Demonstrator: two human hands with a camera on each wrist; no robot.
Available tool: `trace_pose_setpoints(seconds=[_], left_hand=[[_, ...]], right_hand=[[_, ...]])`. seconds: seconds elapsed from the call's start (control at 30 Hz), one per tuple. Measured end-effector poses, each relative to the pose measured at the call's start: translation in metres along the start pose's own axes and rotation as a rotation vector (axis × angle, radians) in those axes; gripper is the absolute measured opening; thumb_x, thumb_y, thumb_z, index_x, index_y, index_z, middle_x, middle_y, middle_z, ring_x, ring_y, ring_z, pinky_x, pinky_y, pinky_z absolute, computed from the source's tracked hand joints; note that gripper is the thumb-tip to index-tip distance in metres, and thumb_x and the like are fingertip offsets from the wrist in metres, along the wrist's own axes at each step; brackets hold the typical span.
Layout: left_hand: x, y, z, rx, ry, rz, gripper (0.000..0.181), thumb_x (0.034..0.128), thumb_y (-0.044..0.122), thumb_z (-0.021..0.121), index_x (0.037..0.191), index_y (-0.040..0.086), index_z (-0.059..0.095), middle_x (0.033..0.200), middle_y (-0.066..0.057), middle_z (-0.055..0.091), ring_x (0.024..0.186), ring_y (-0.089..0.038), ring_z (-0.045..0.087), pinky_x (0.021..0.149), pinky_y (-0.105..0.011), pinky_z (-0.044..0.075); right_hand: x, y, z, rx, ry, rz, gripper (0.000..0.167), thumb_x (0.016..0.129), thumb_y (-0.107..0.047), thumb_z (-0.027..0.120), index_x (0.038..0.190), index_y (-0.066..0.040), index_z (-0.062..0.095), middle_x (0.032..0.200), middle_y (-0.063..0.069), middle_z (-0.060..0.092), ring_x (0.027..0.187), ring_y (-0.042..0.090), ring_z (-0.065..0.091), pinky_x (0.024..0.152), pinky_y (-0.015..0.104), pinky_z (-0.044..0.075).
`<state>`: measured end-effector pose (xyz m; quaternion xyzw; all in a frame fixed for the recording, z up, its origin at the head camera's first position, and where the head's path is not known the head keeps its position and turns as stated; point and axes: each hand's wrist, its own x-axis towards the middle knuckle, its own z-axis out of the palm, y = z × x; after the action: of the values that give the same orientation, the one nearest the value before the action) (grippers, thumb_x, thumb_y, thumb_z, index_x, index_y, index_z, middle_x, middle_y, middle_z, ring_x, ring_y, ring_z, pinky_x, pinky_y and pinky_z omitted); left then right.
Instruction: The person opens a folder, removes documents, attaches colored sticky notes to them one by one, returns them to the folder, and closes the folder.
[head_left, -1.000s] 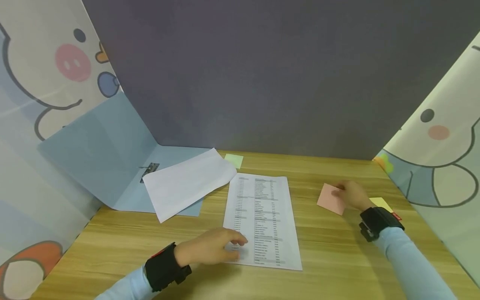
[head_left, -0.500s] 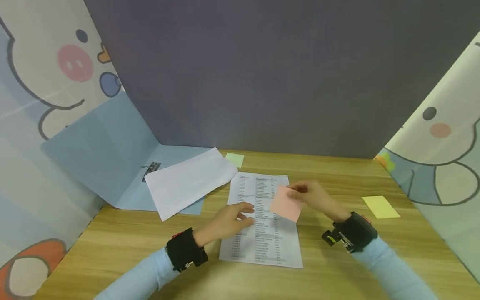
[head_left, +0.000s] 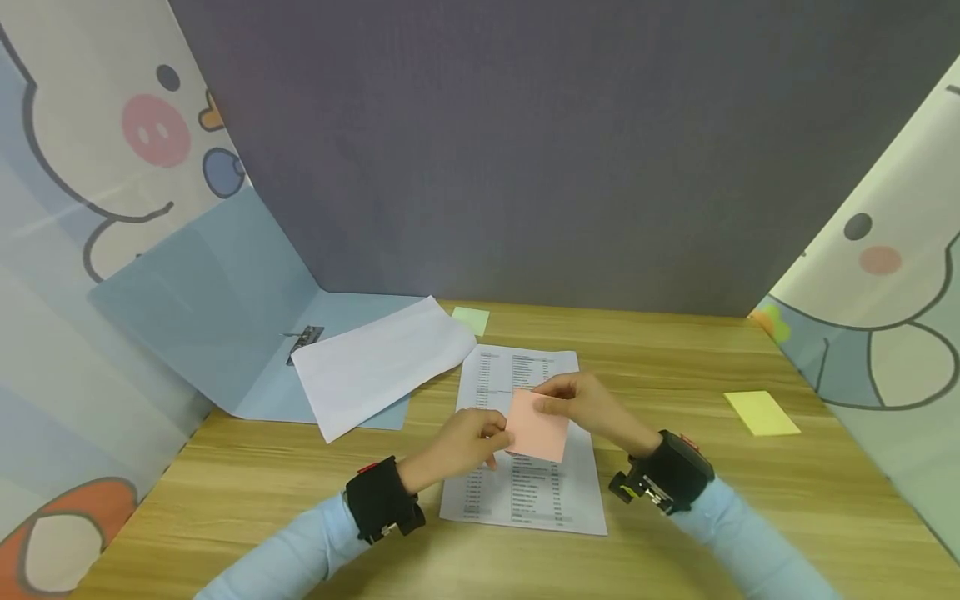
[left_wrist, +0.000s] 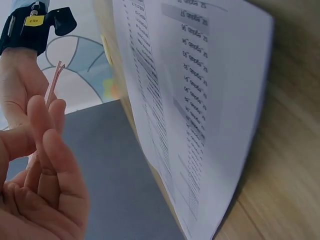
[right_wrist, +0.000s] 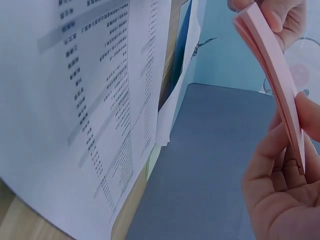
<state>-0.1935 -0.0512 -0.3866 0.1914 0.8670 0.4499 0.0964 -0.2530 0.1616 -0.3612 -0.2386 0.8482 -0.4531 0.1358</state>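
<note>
A pink sticky-note pad (head_left: 537, 429) is held above the printed sheet (head_left: 525, 500). My right hand (head_left: 592, 408) pinches its upper right corner between thumb and fingers. At the pad's lower left edge, my left hand (head_left: 461, 446) pinches it between thumb and index finger. In the right wrist view the pink pad (right_wrist: 272, 70) appears edge-on as a thin stack of leaves, slightly fanned near the far hand. Only a sliver of the pad (left_wrist: 54, 82) shows in the left wrist view, beyond the left fingers. Several rows of print cover the sheet lying flat below.
An open blue folder (head_left: 217, 308) with a metal clip (head_left: 306, 340) stands at the left, a blank white sheet (head_left: 382, 367) lying across it. A pale green sticky note (head_left: 471, 319) lies at the back; a yellow sticky-note pad (head_left: 762, 413) lies at the right. A grey panel (head_left: 525, 150) rises behind.
My right hand has lifted the pink pad from the right side of the table and carried it left over the printed sheet. My left hand has risen and now grips the pad's edge.
</note>
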Motion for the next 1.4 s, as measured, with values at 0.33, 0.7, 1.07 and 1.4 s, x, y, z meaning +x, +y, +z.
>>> trace_pose_setpoints(seconds=[0.33, 0.7, 1.07, 1.4], left_hand=[[-0.004, -0.005, -0.001, -0.040, 0.053, 0.017, 0.013, 0.0920, 0.017, 0.054, 0.092, 0.009, 0.065, 0.086, -0.005, 0.070, 0.057, -0.025, 0.063, 0.048, -0.023, 0.044], [-0.004, -0.010, -0.002, -0.144, 0.086, 0.032, 0.018, 0.0936, 0.018, 0.052, 0.096, 0.005, 0.064, 0.079, -0.016, 0.069, 0.064, -0.033, 0.064, 0.041, -0.018, 0.029], [-0.007, -0.011, -0.010, -0.074, 0.052, -0.002, 0.027, 0.0930, 0.026, 0.053, 0.106, 0.005, 0.064, 0.092, -0.009, 0.070, 0.080, -0.027, 0.067, 0.059, -0.025, 0.047], [-0.021, 0.008, -0.019, 0.444, 0.320, 0.178, 0.047, 0.0889, 0.020, 0.059, 0.133, 0.009, 0.047, 0.131, -0.009, 0.053, 0.115, -0.022, 0.055, 0.090, -0.036, 0.047]], right_hand=[[-0.002, 0.001, 0.007, 0.369, -0.059, 0.080, 0.042, 0.086, -0.024, 0.064, 0.120, -0.002, 0.057, 0.109, 0.004, 0.063, 0.092, 0.014, 0.057, 0.079, 0.026, 0.047], [-0.009, 0.002, 0.031, 0.988, -0.206, 0.197, 0.051, 0.095, -0.028, 0.048, 0.137, -0.004, 0.032, 0.120, 0.003, 0.055, 0.105, 0.013, 0.056, 0.089, 0.027, 0.046], [-0.007, 0.001, 0.035, 0.994, -0.226, 0.158, 0.052, 0.097, -0.028, 0.044, 0.140, -0.004, 0.027, 0.124, 0.002, 0.053, 0.108, 0.012, 0.054, 0.089, 0.026, 0.046], [-0.007, 0.003, 0.028, 0.989, -0.162, 0.219, 0.051, 0.097, -0.033, 0.043, 0.138, -0.009, 0.027, 0.116, 0.001, 0.056, 0.102, 0.012, 0.057, 0.087, 0.029, 0.048]])
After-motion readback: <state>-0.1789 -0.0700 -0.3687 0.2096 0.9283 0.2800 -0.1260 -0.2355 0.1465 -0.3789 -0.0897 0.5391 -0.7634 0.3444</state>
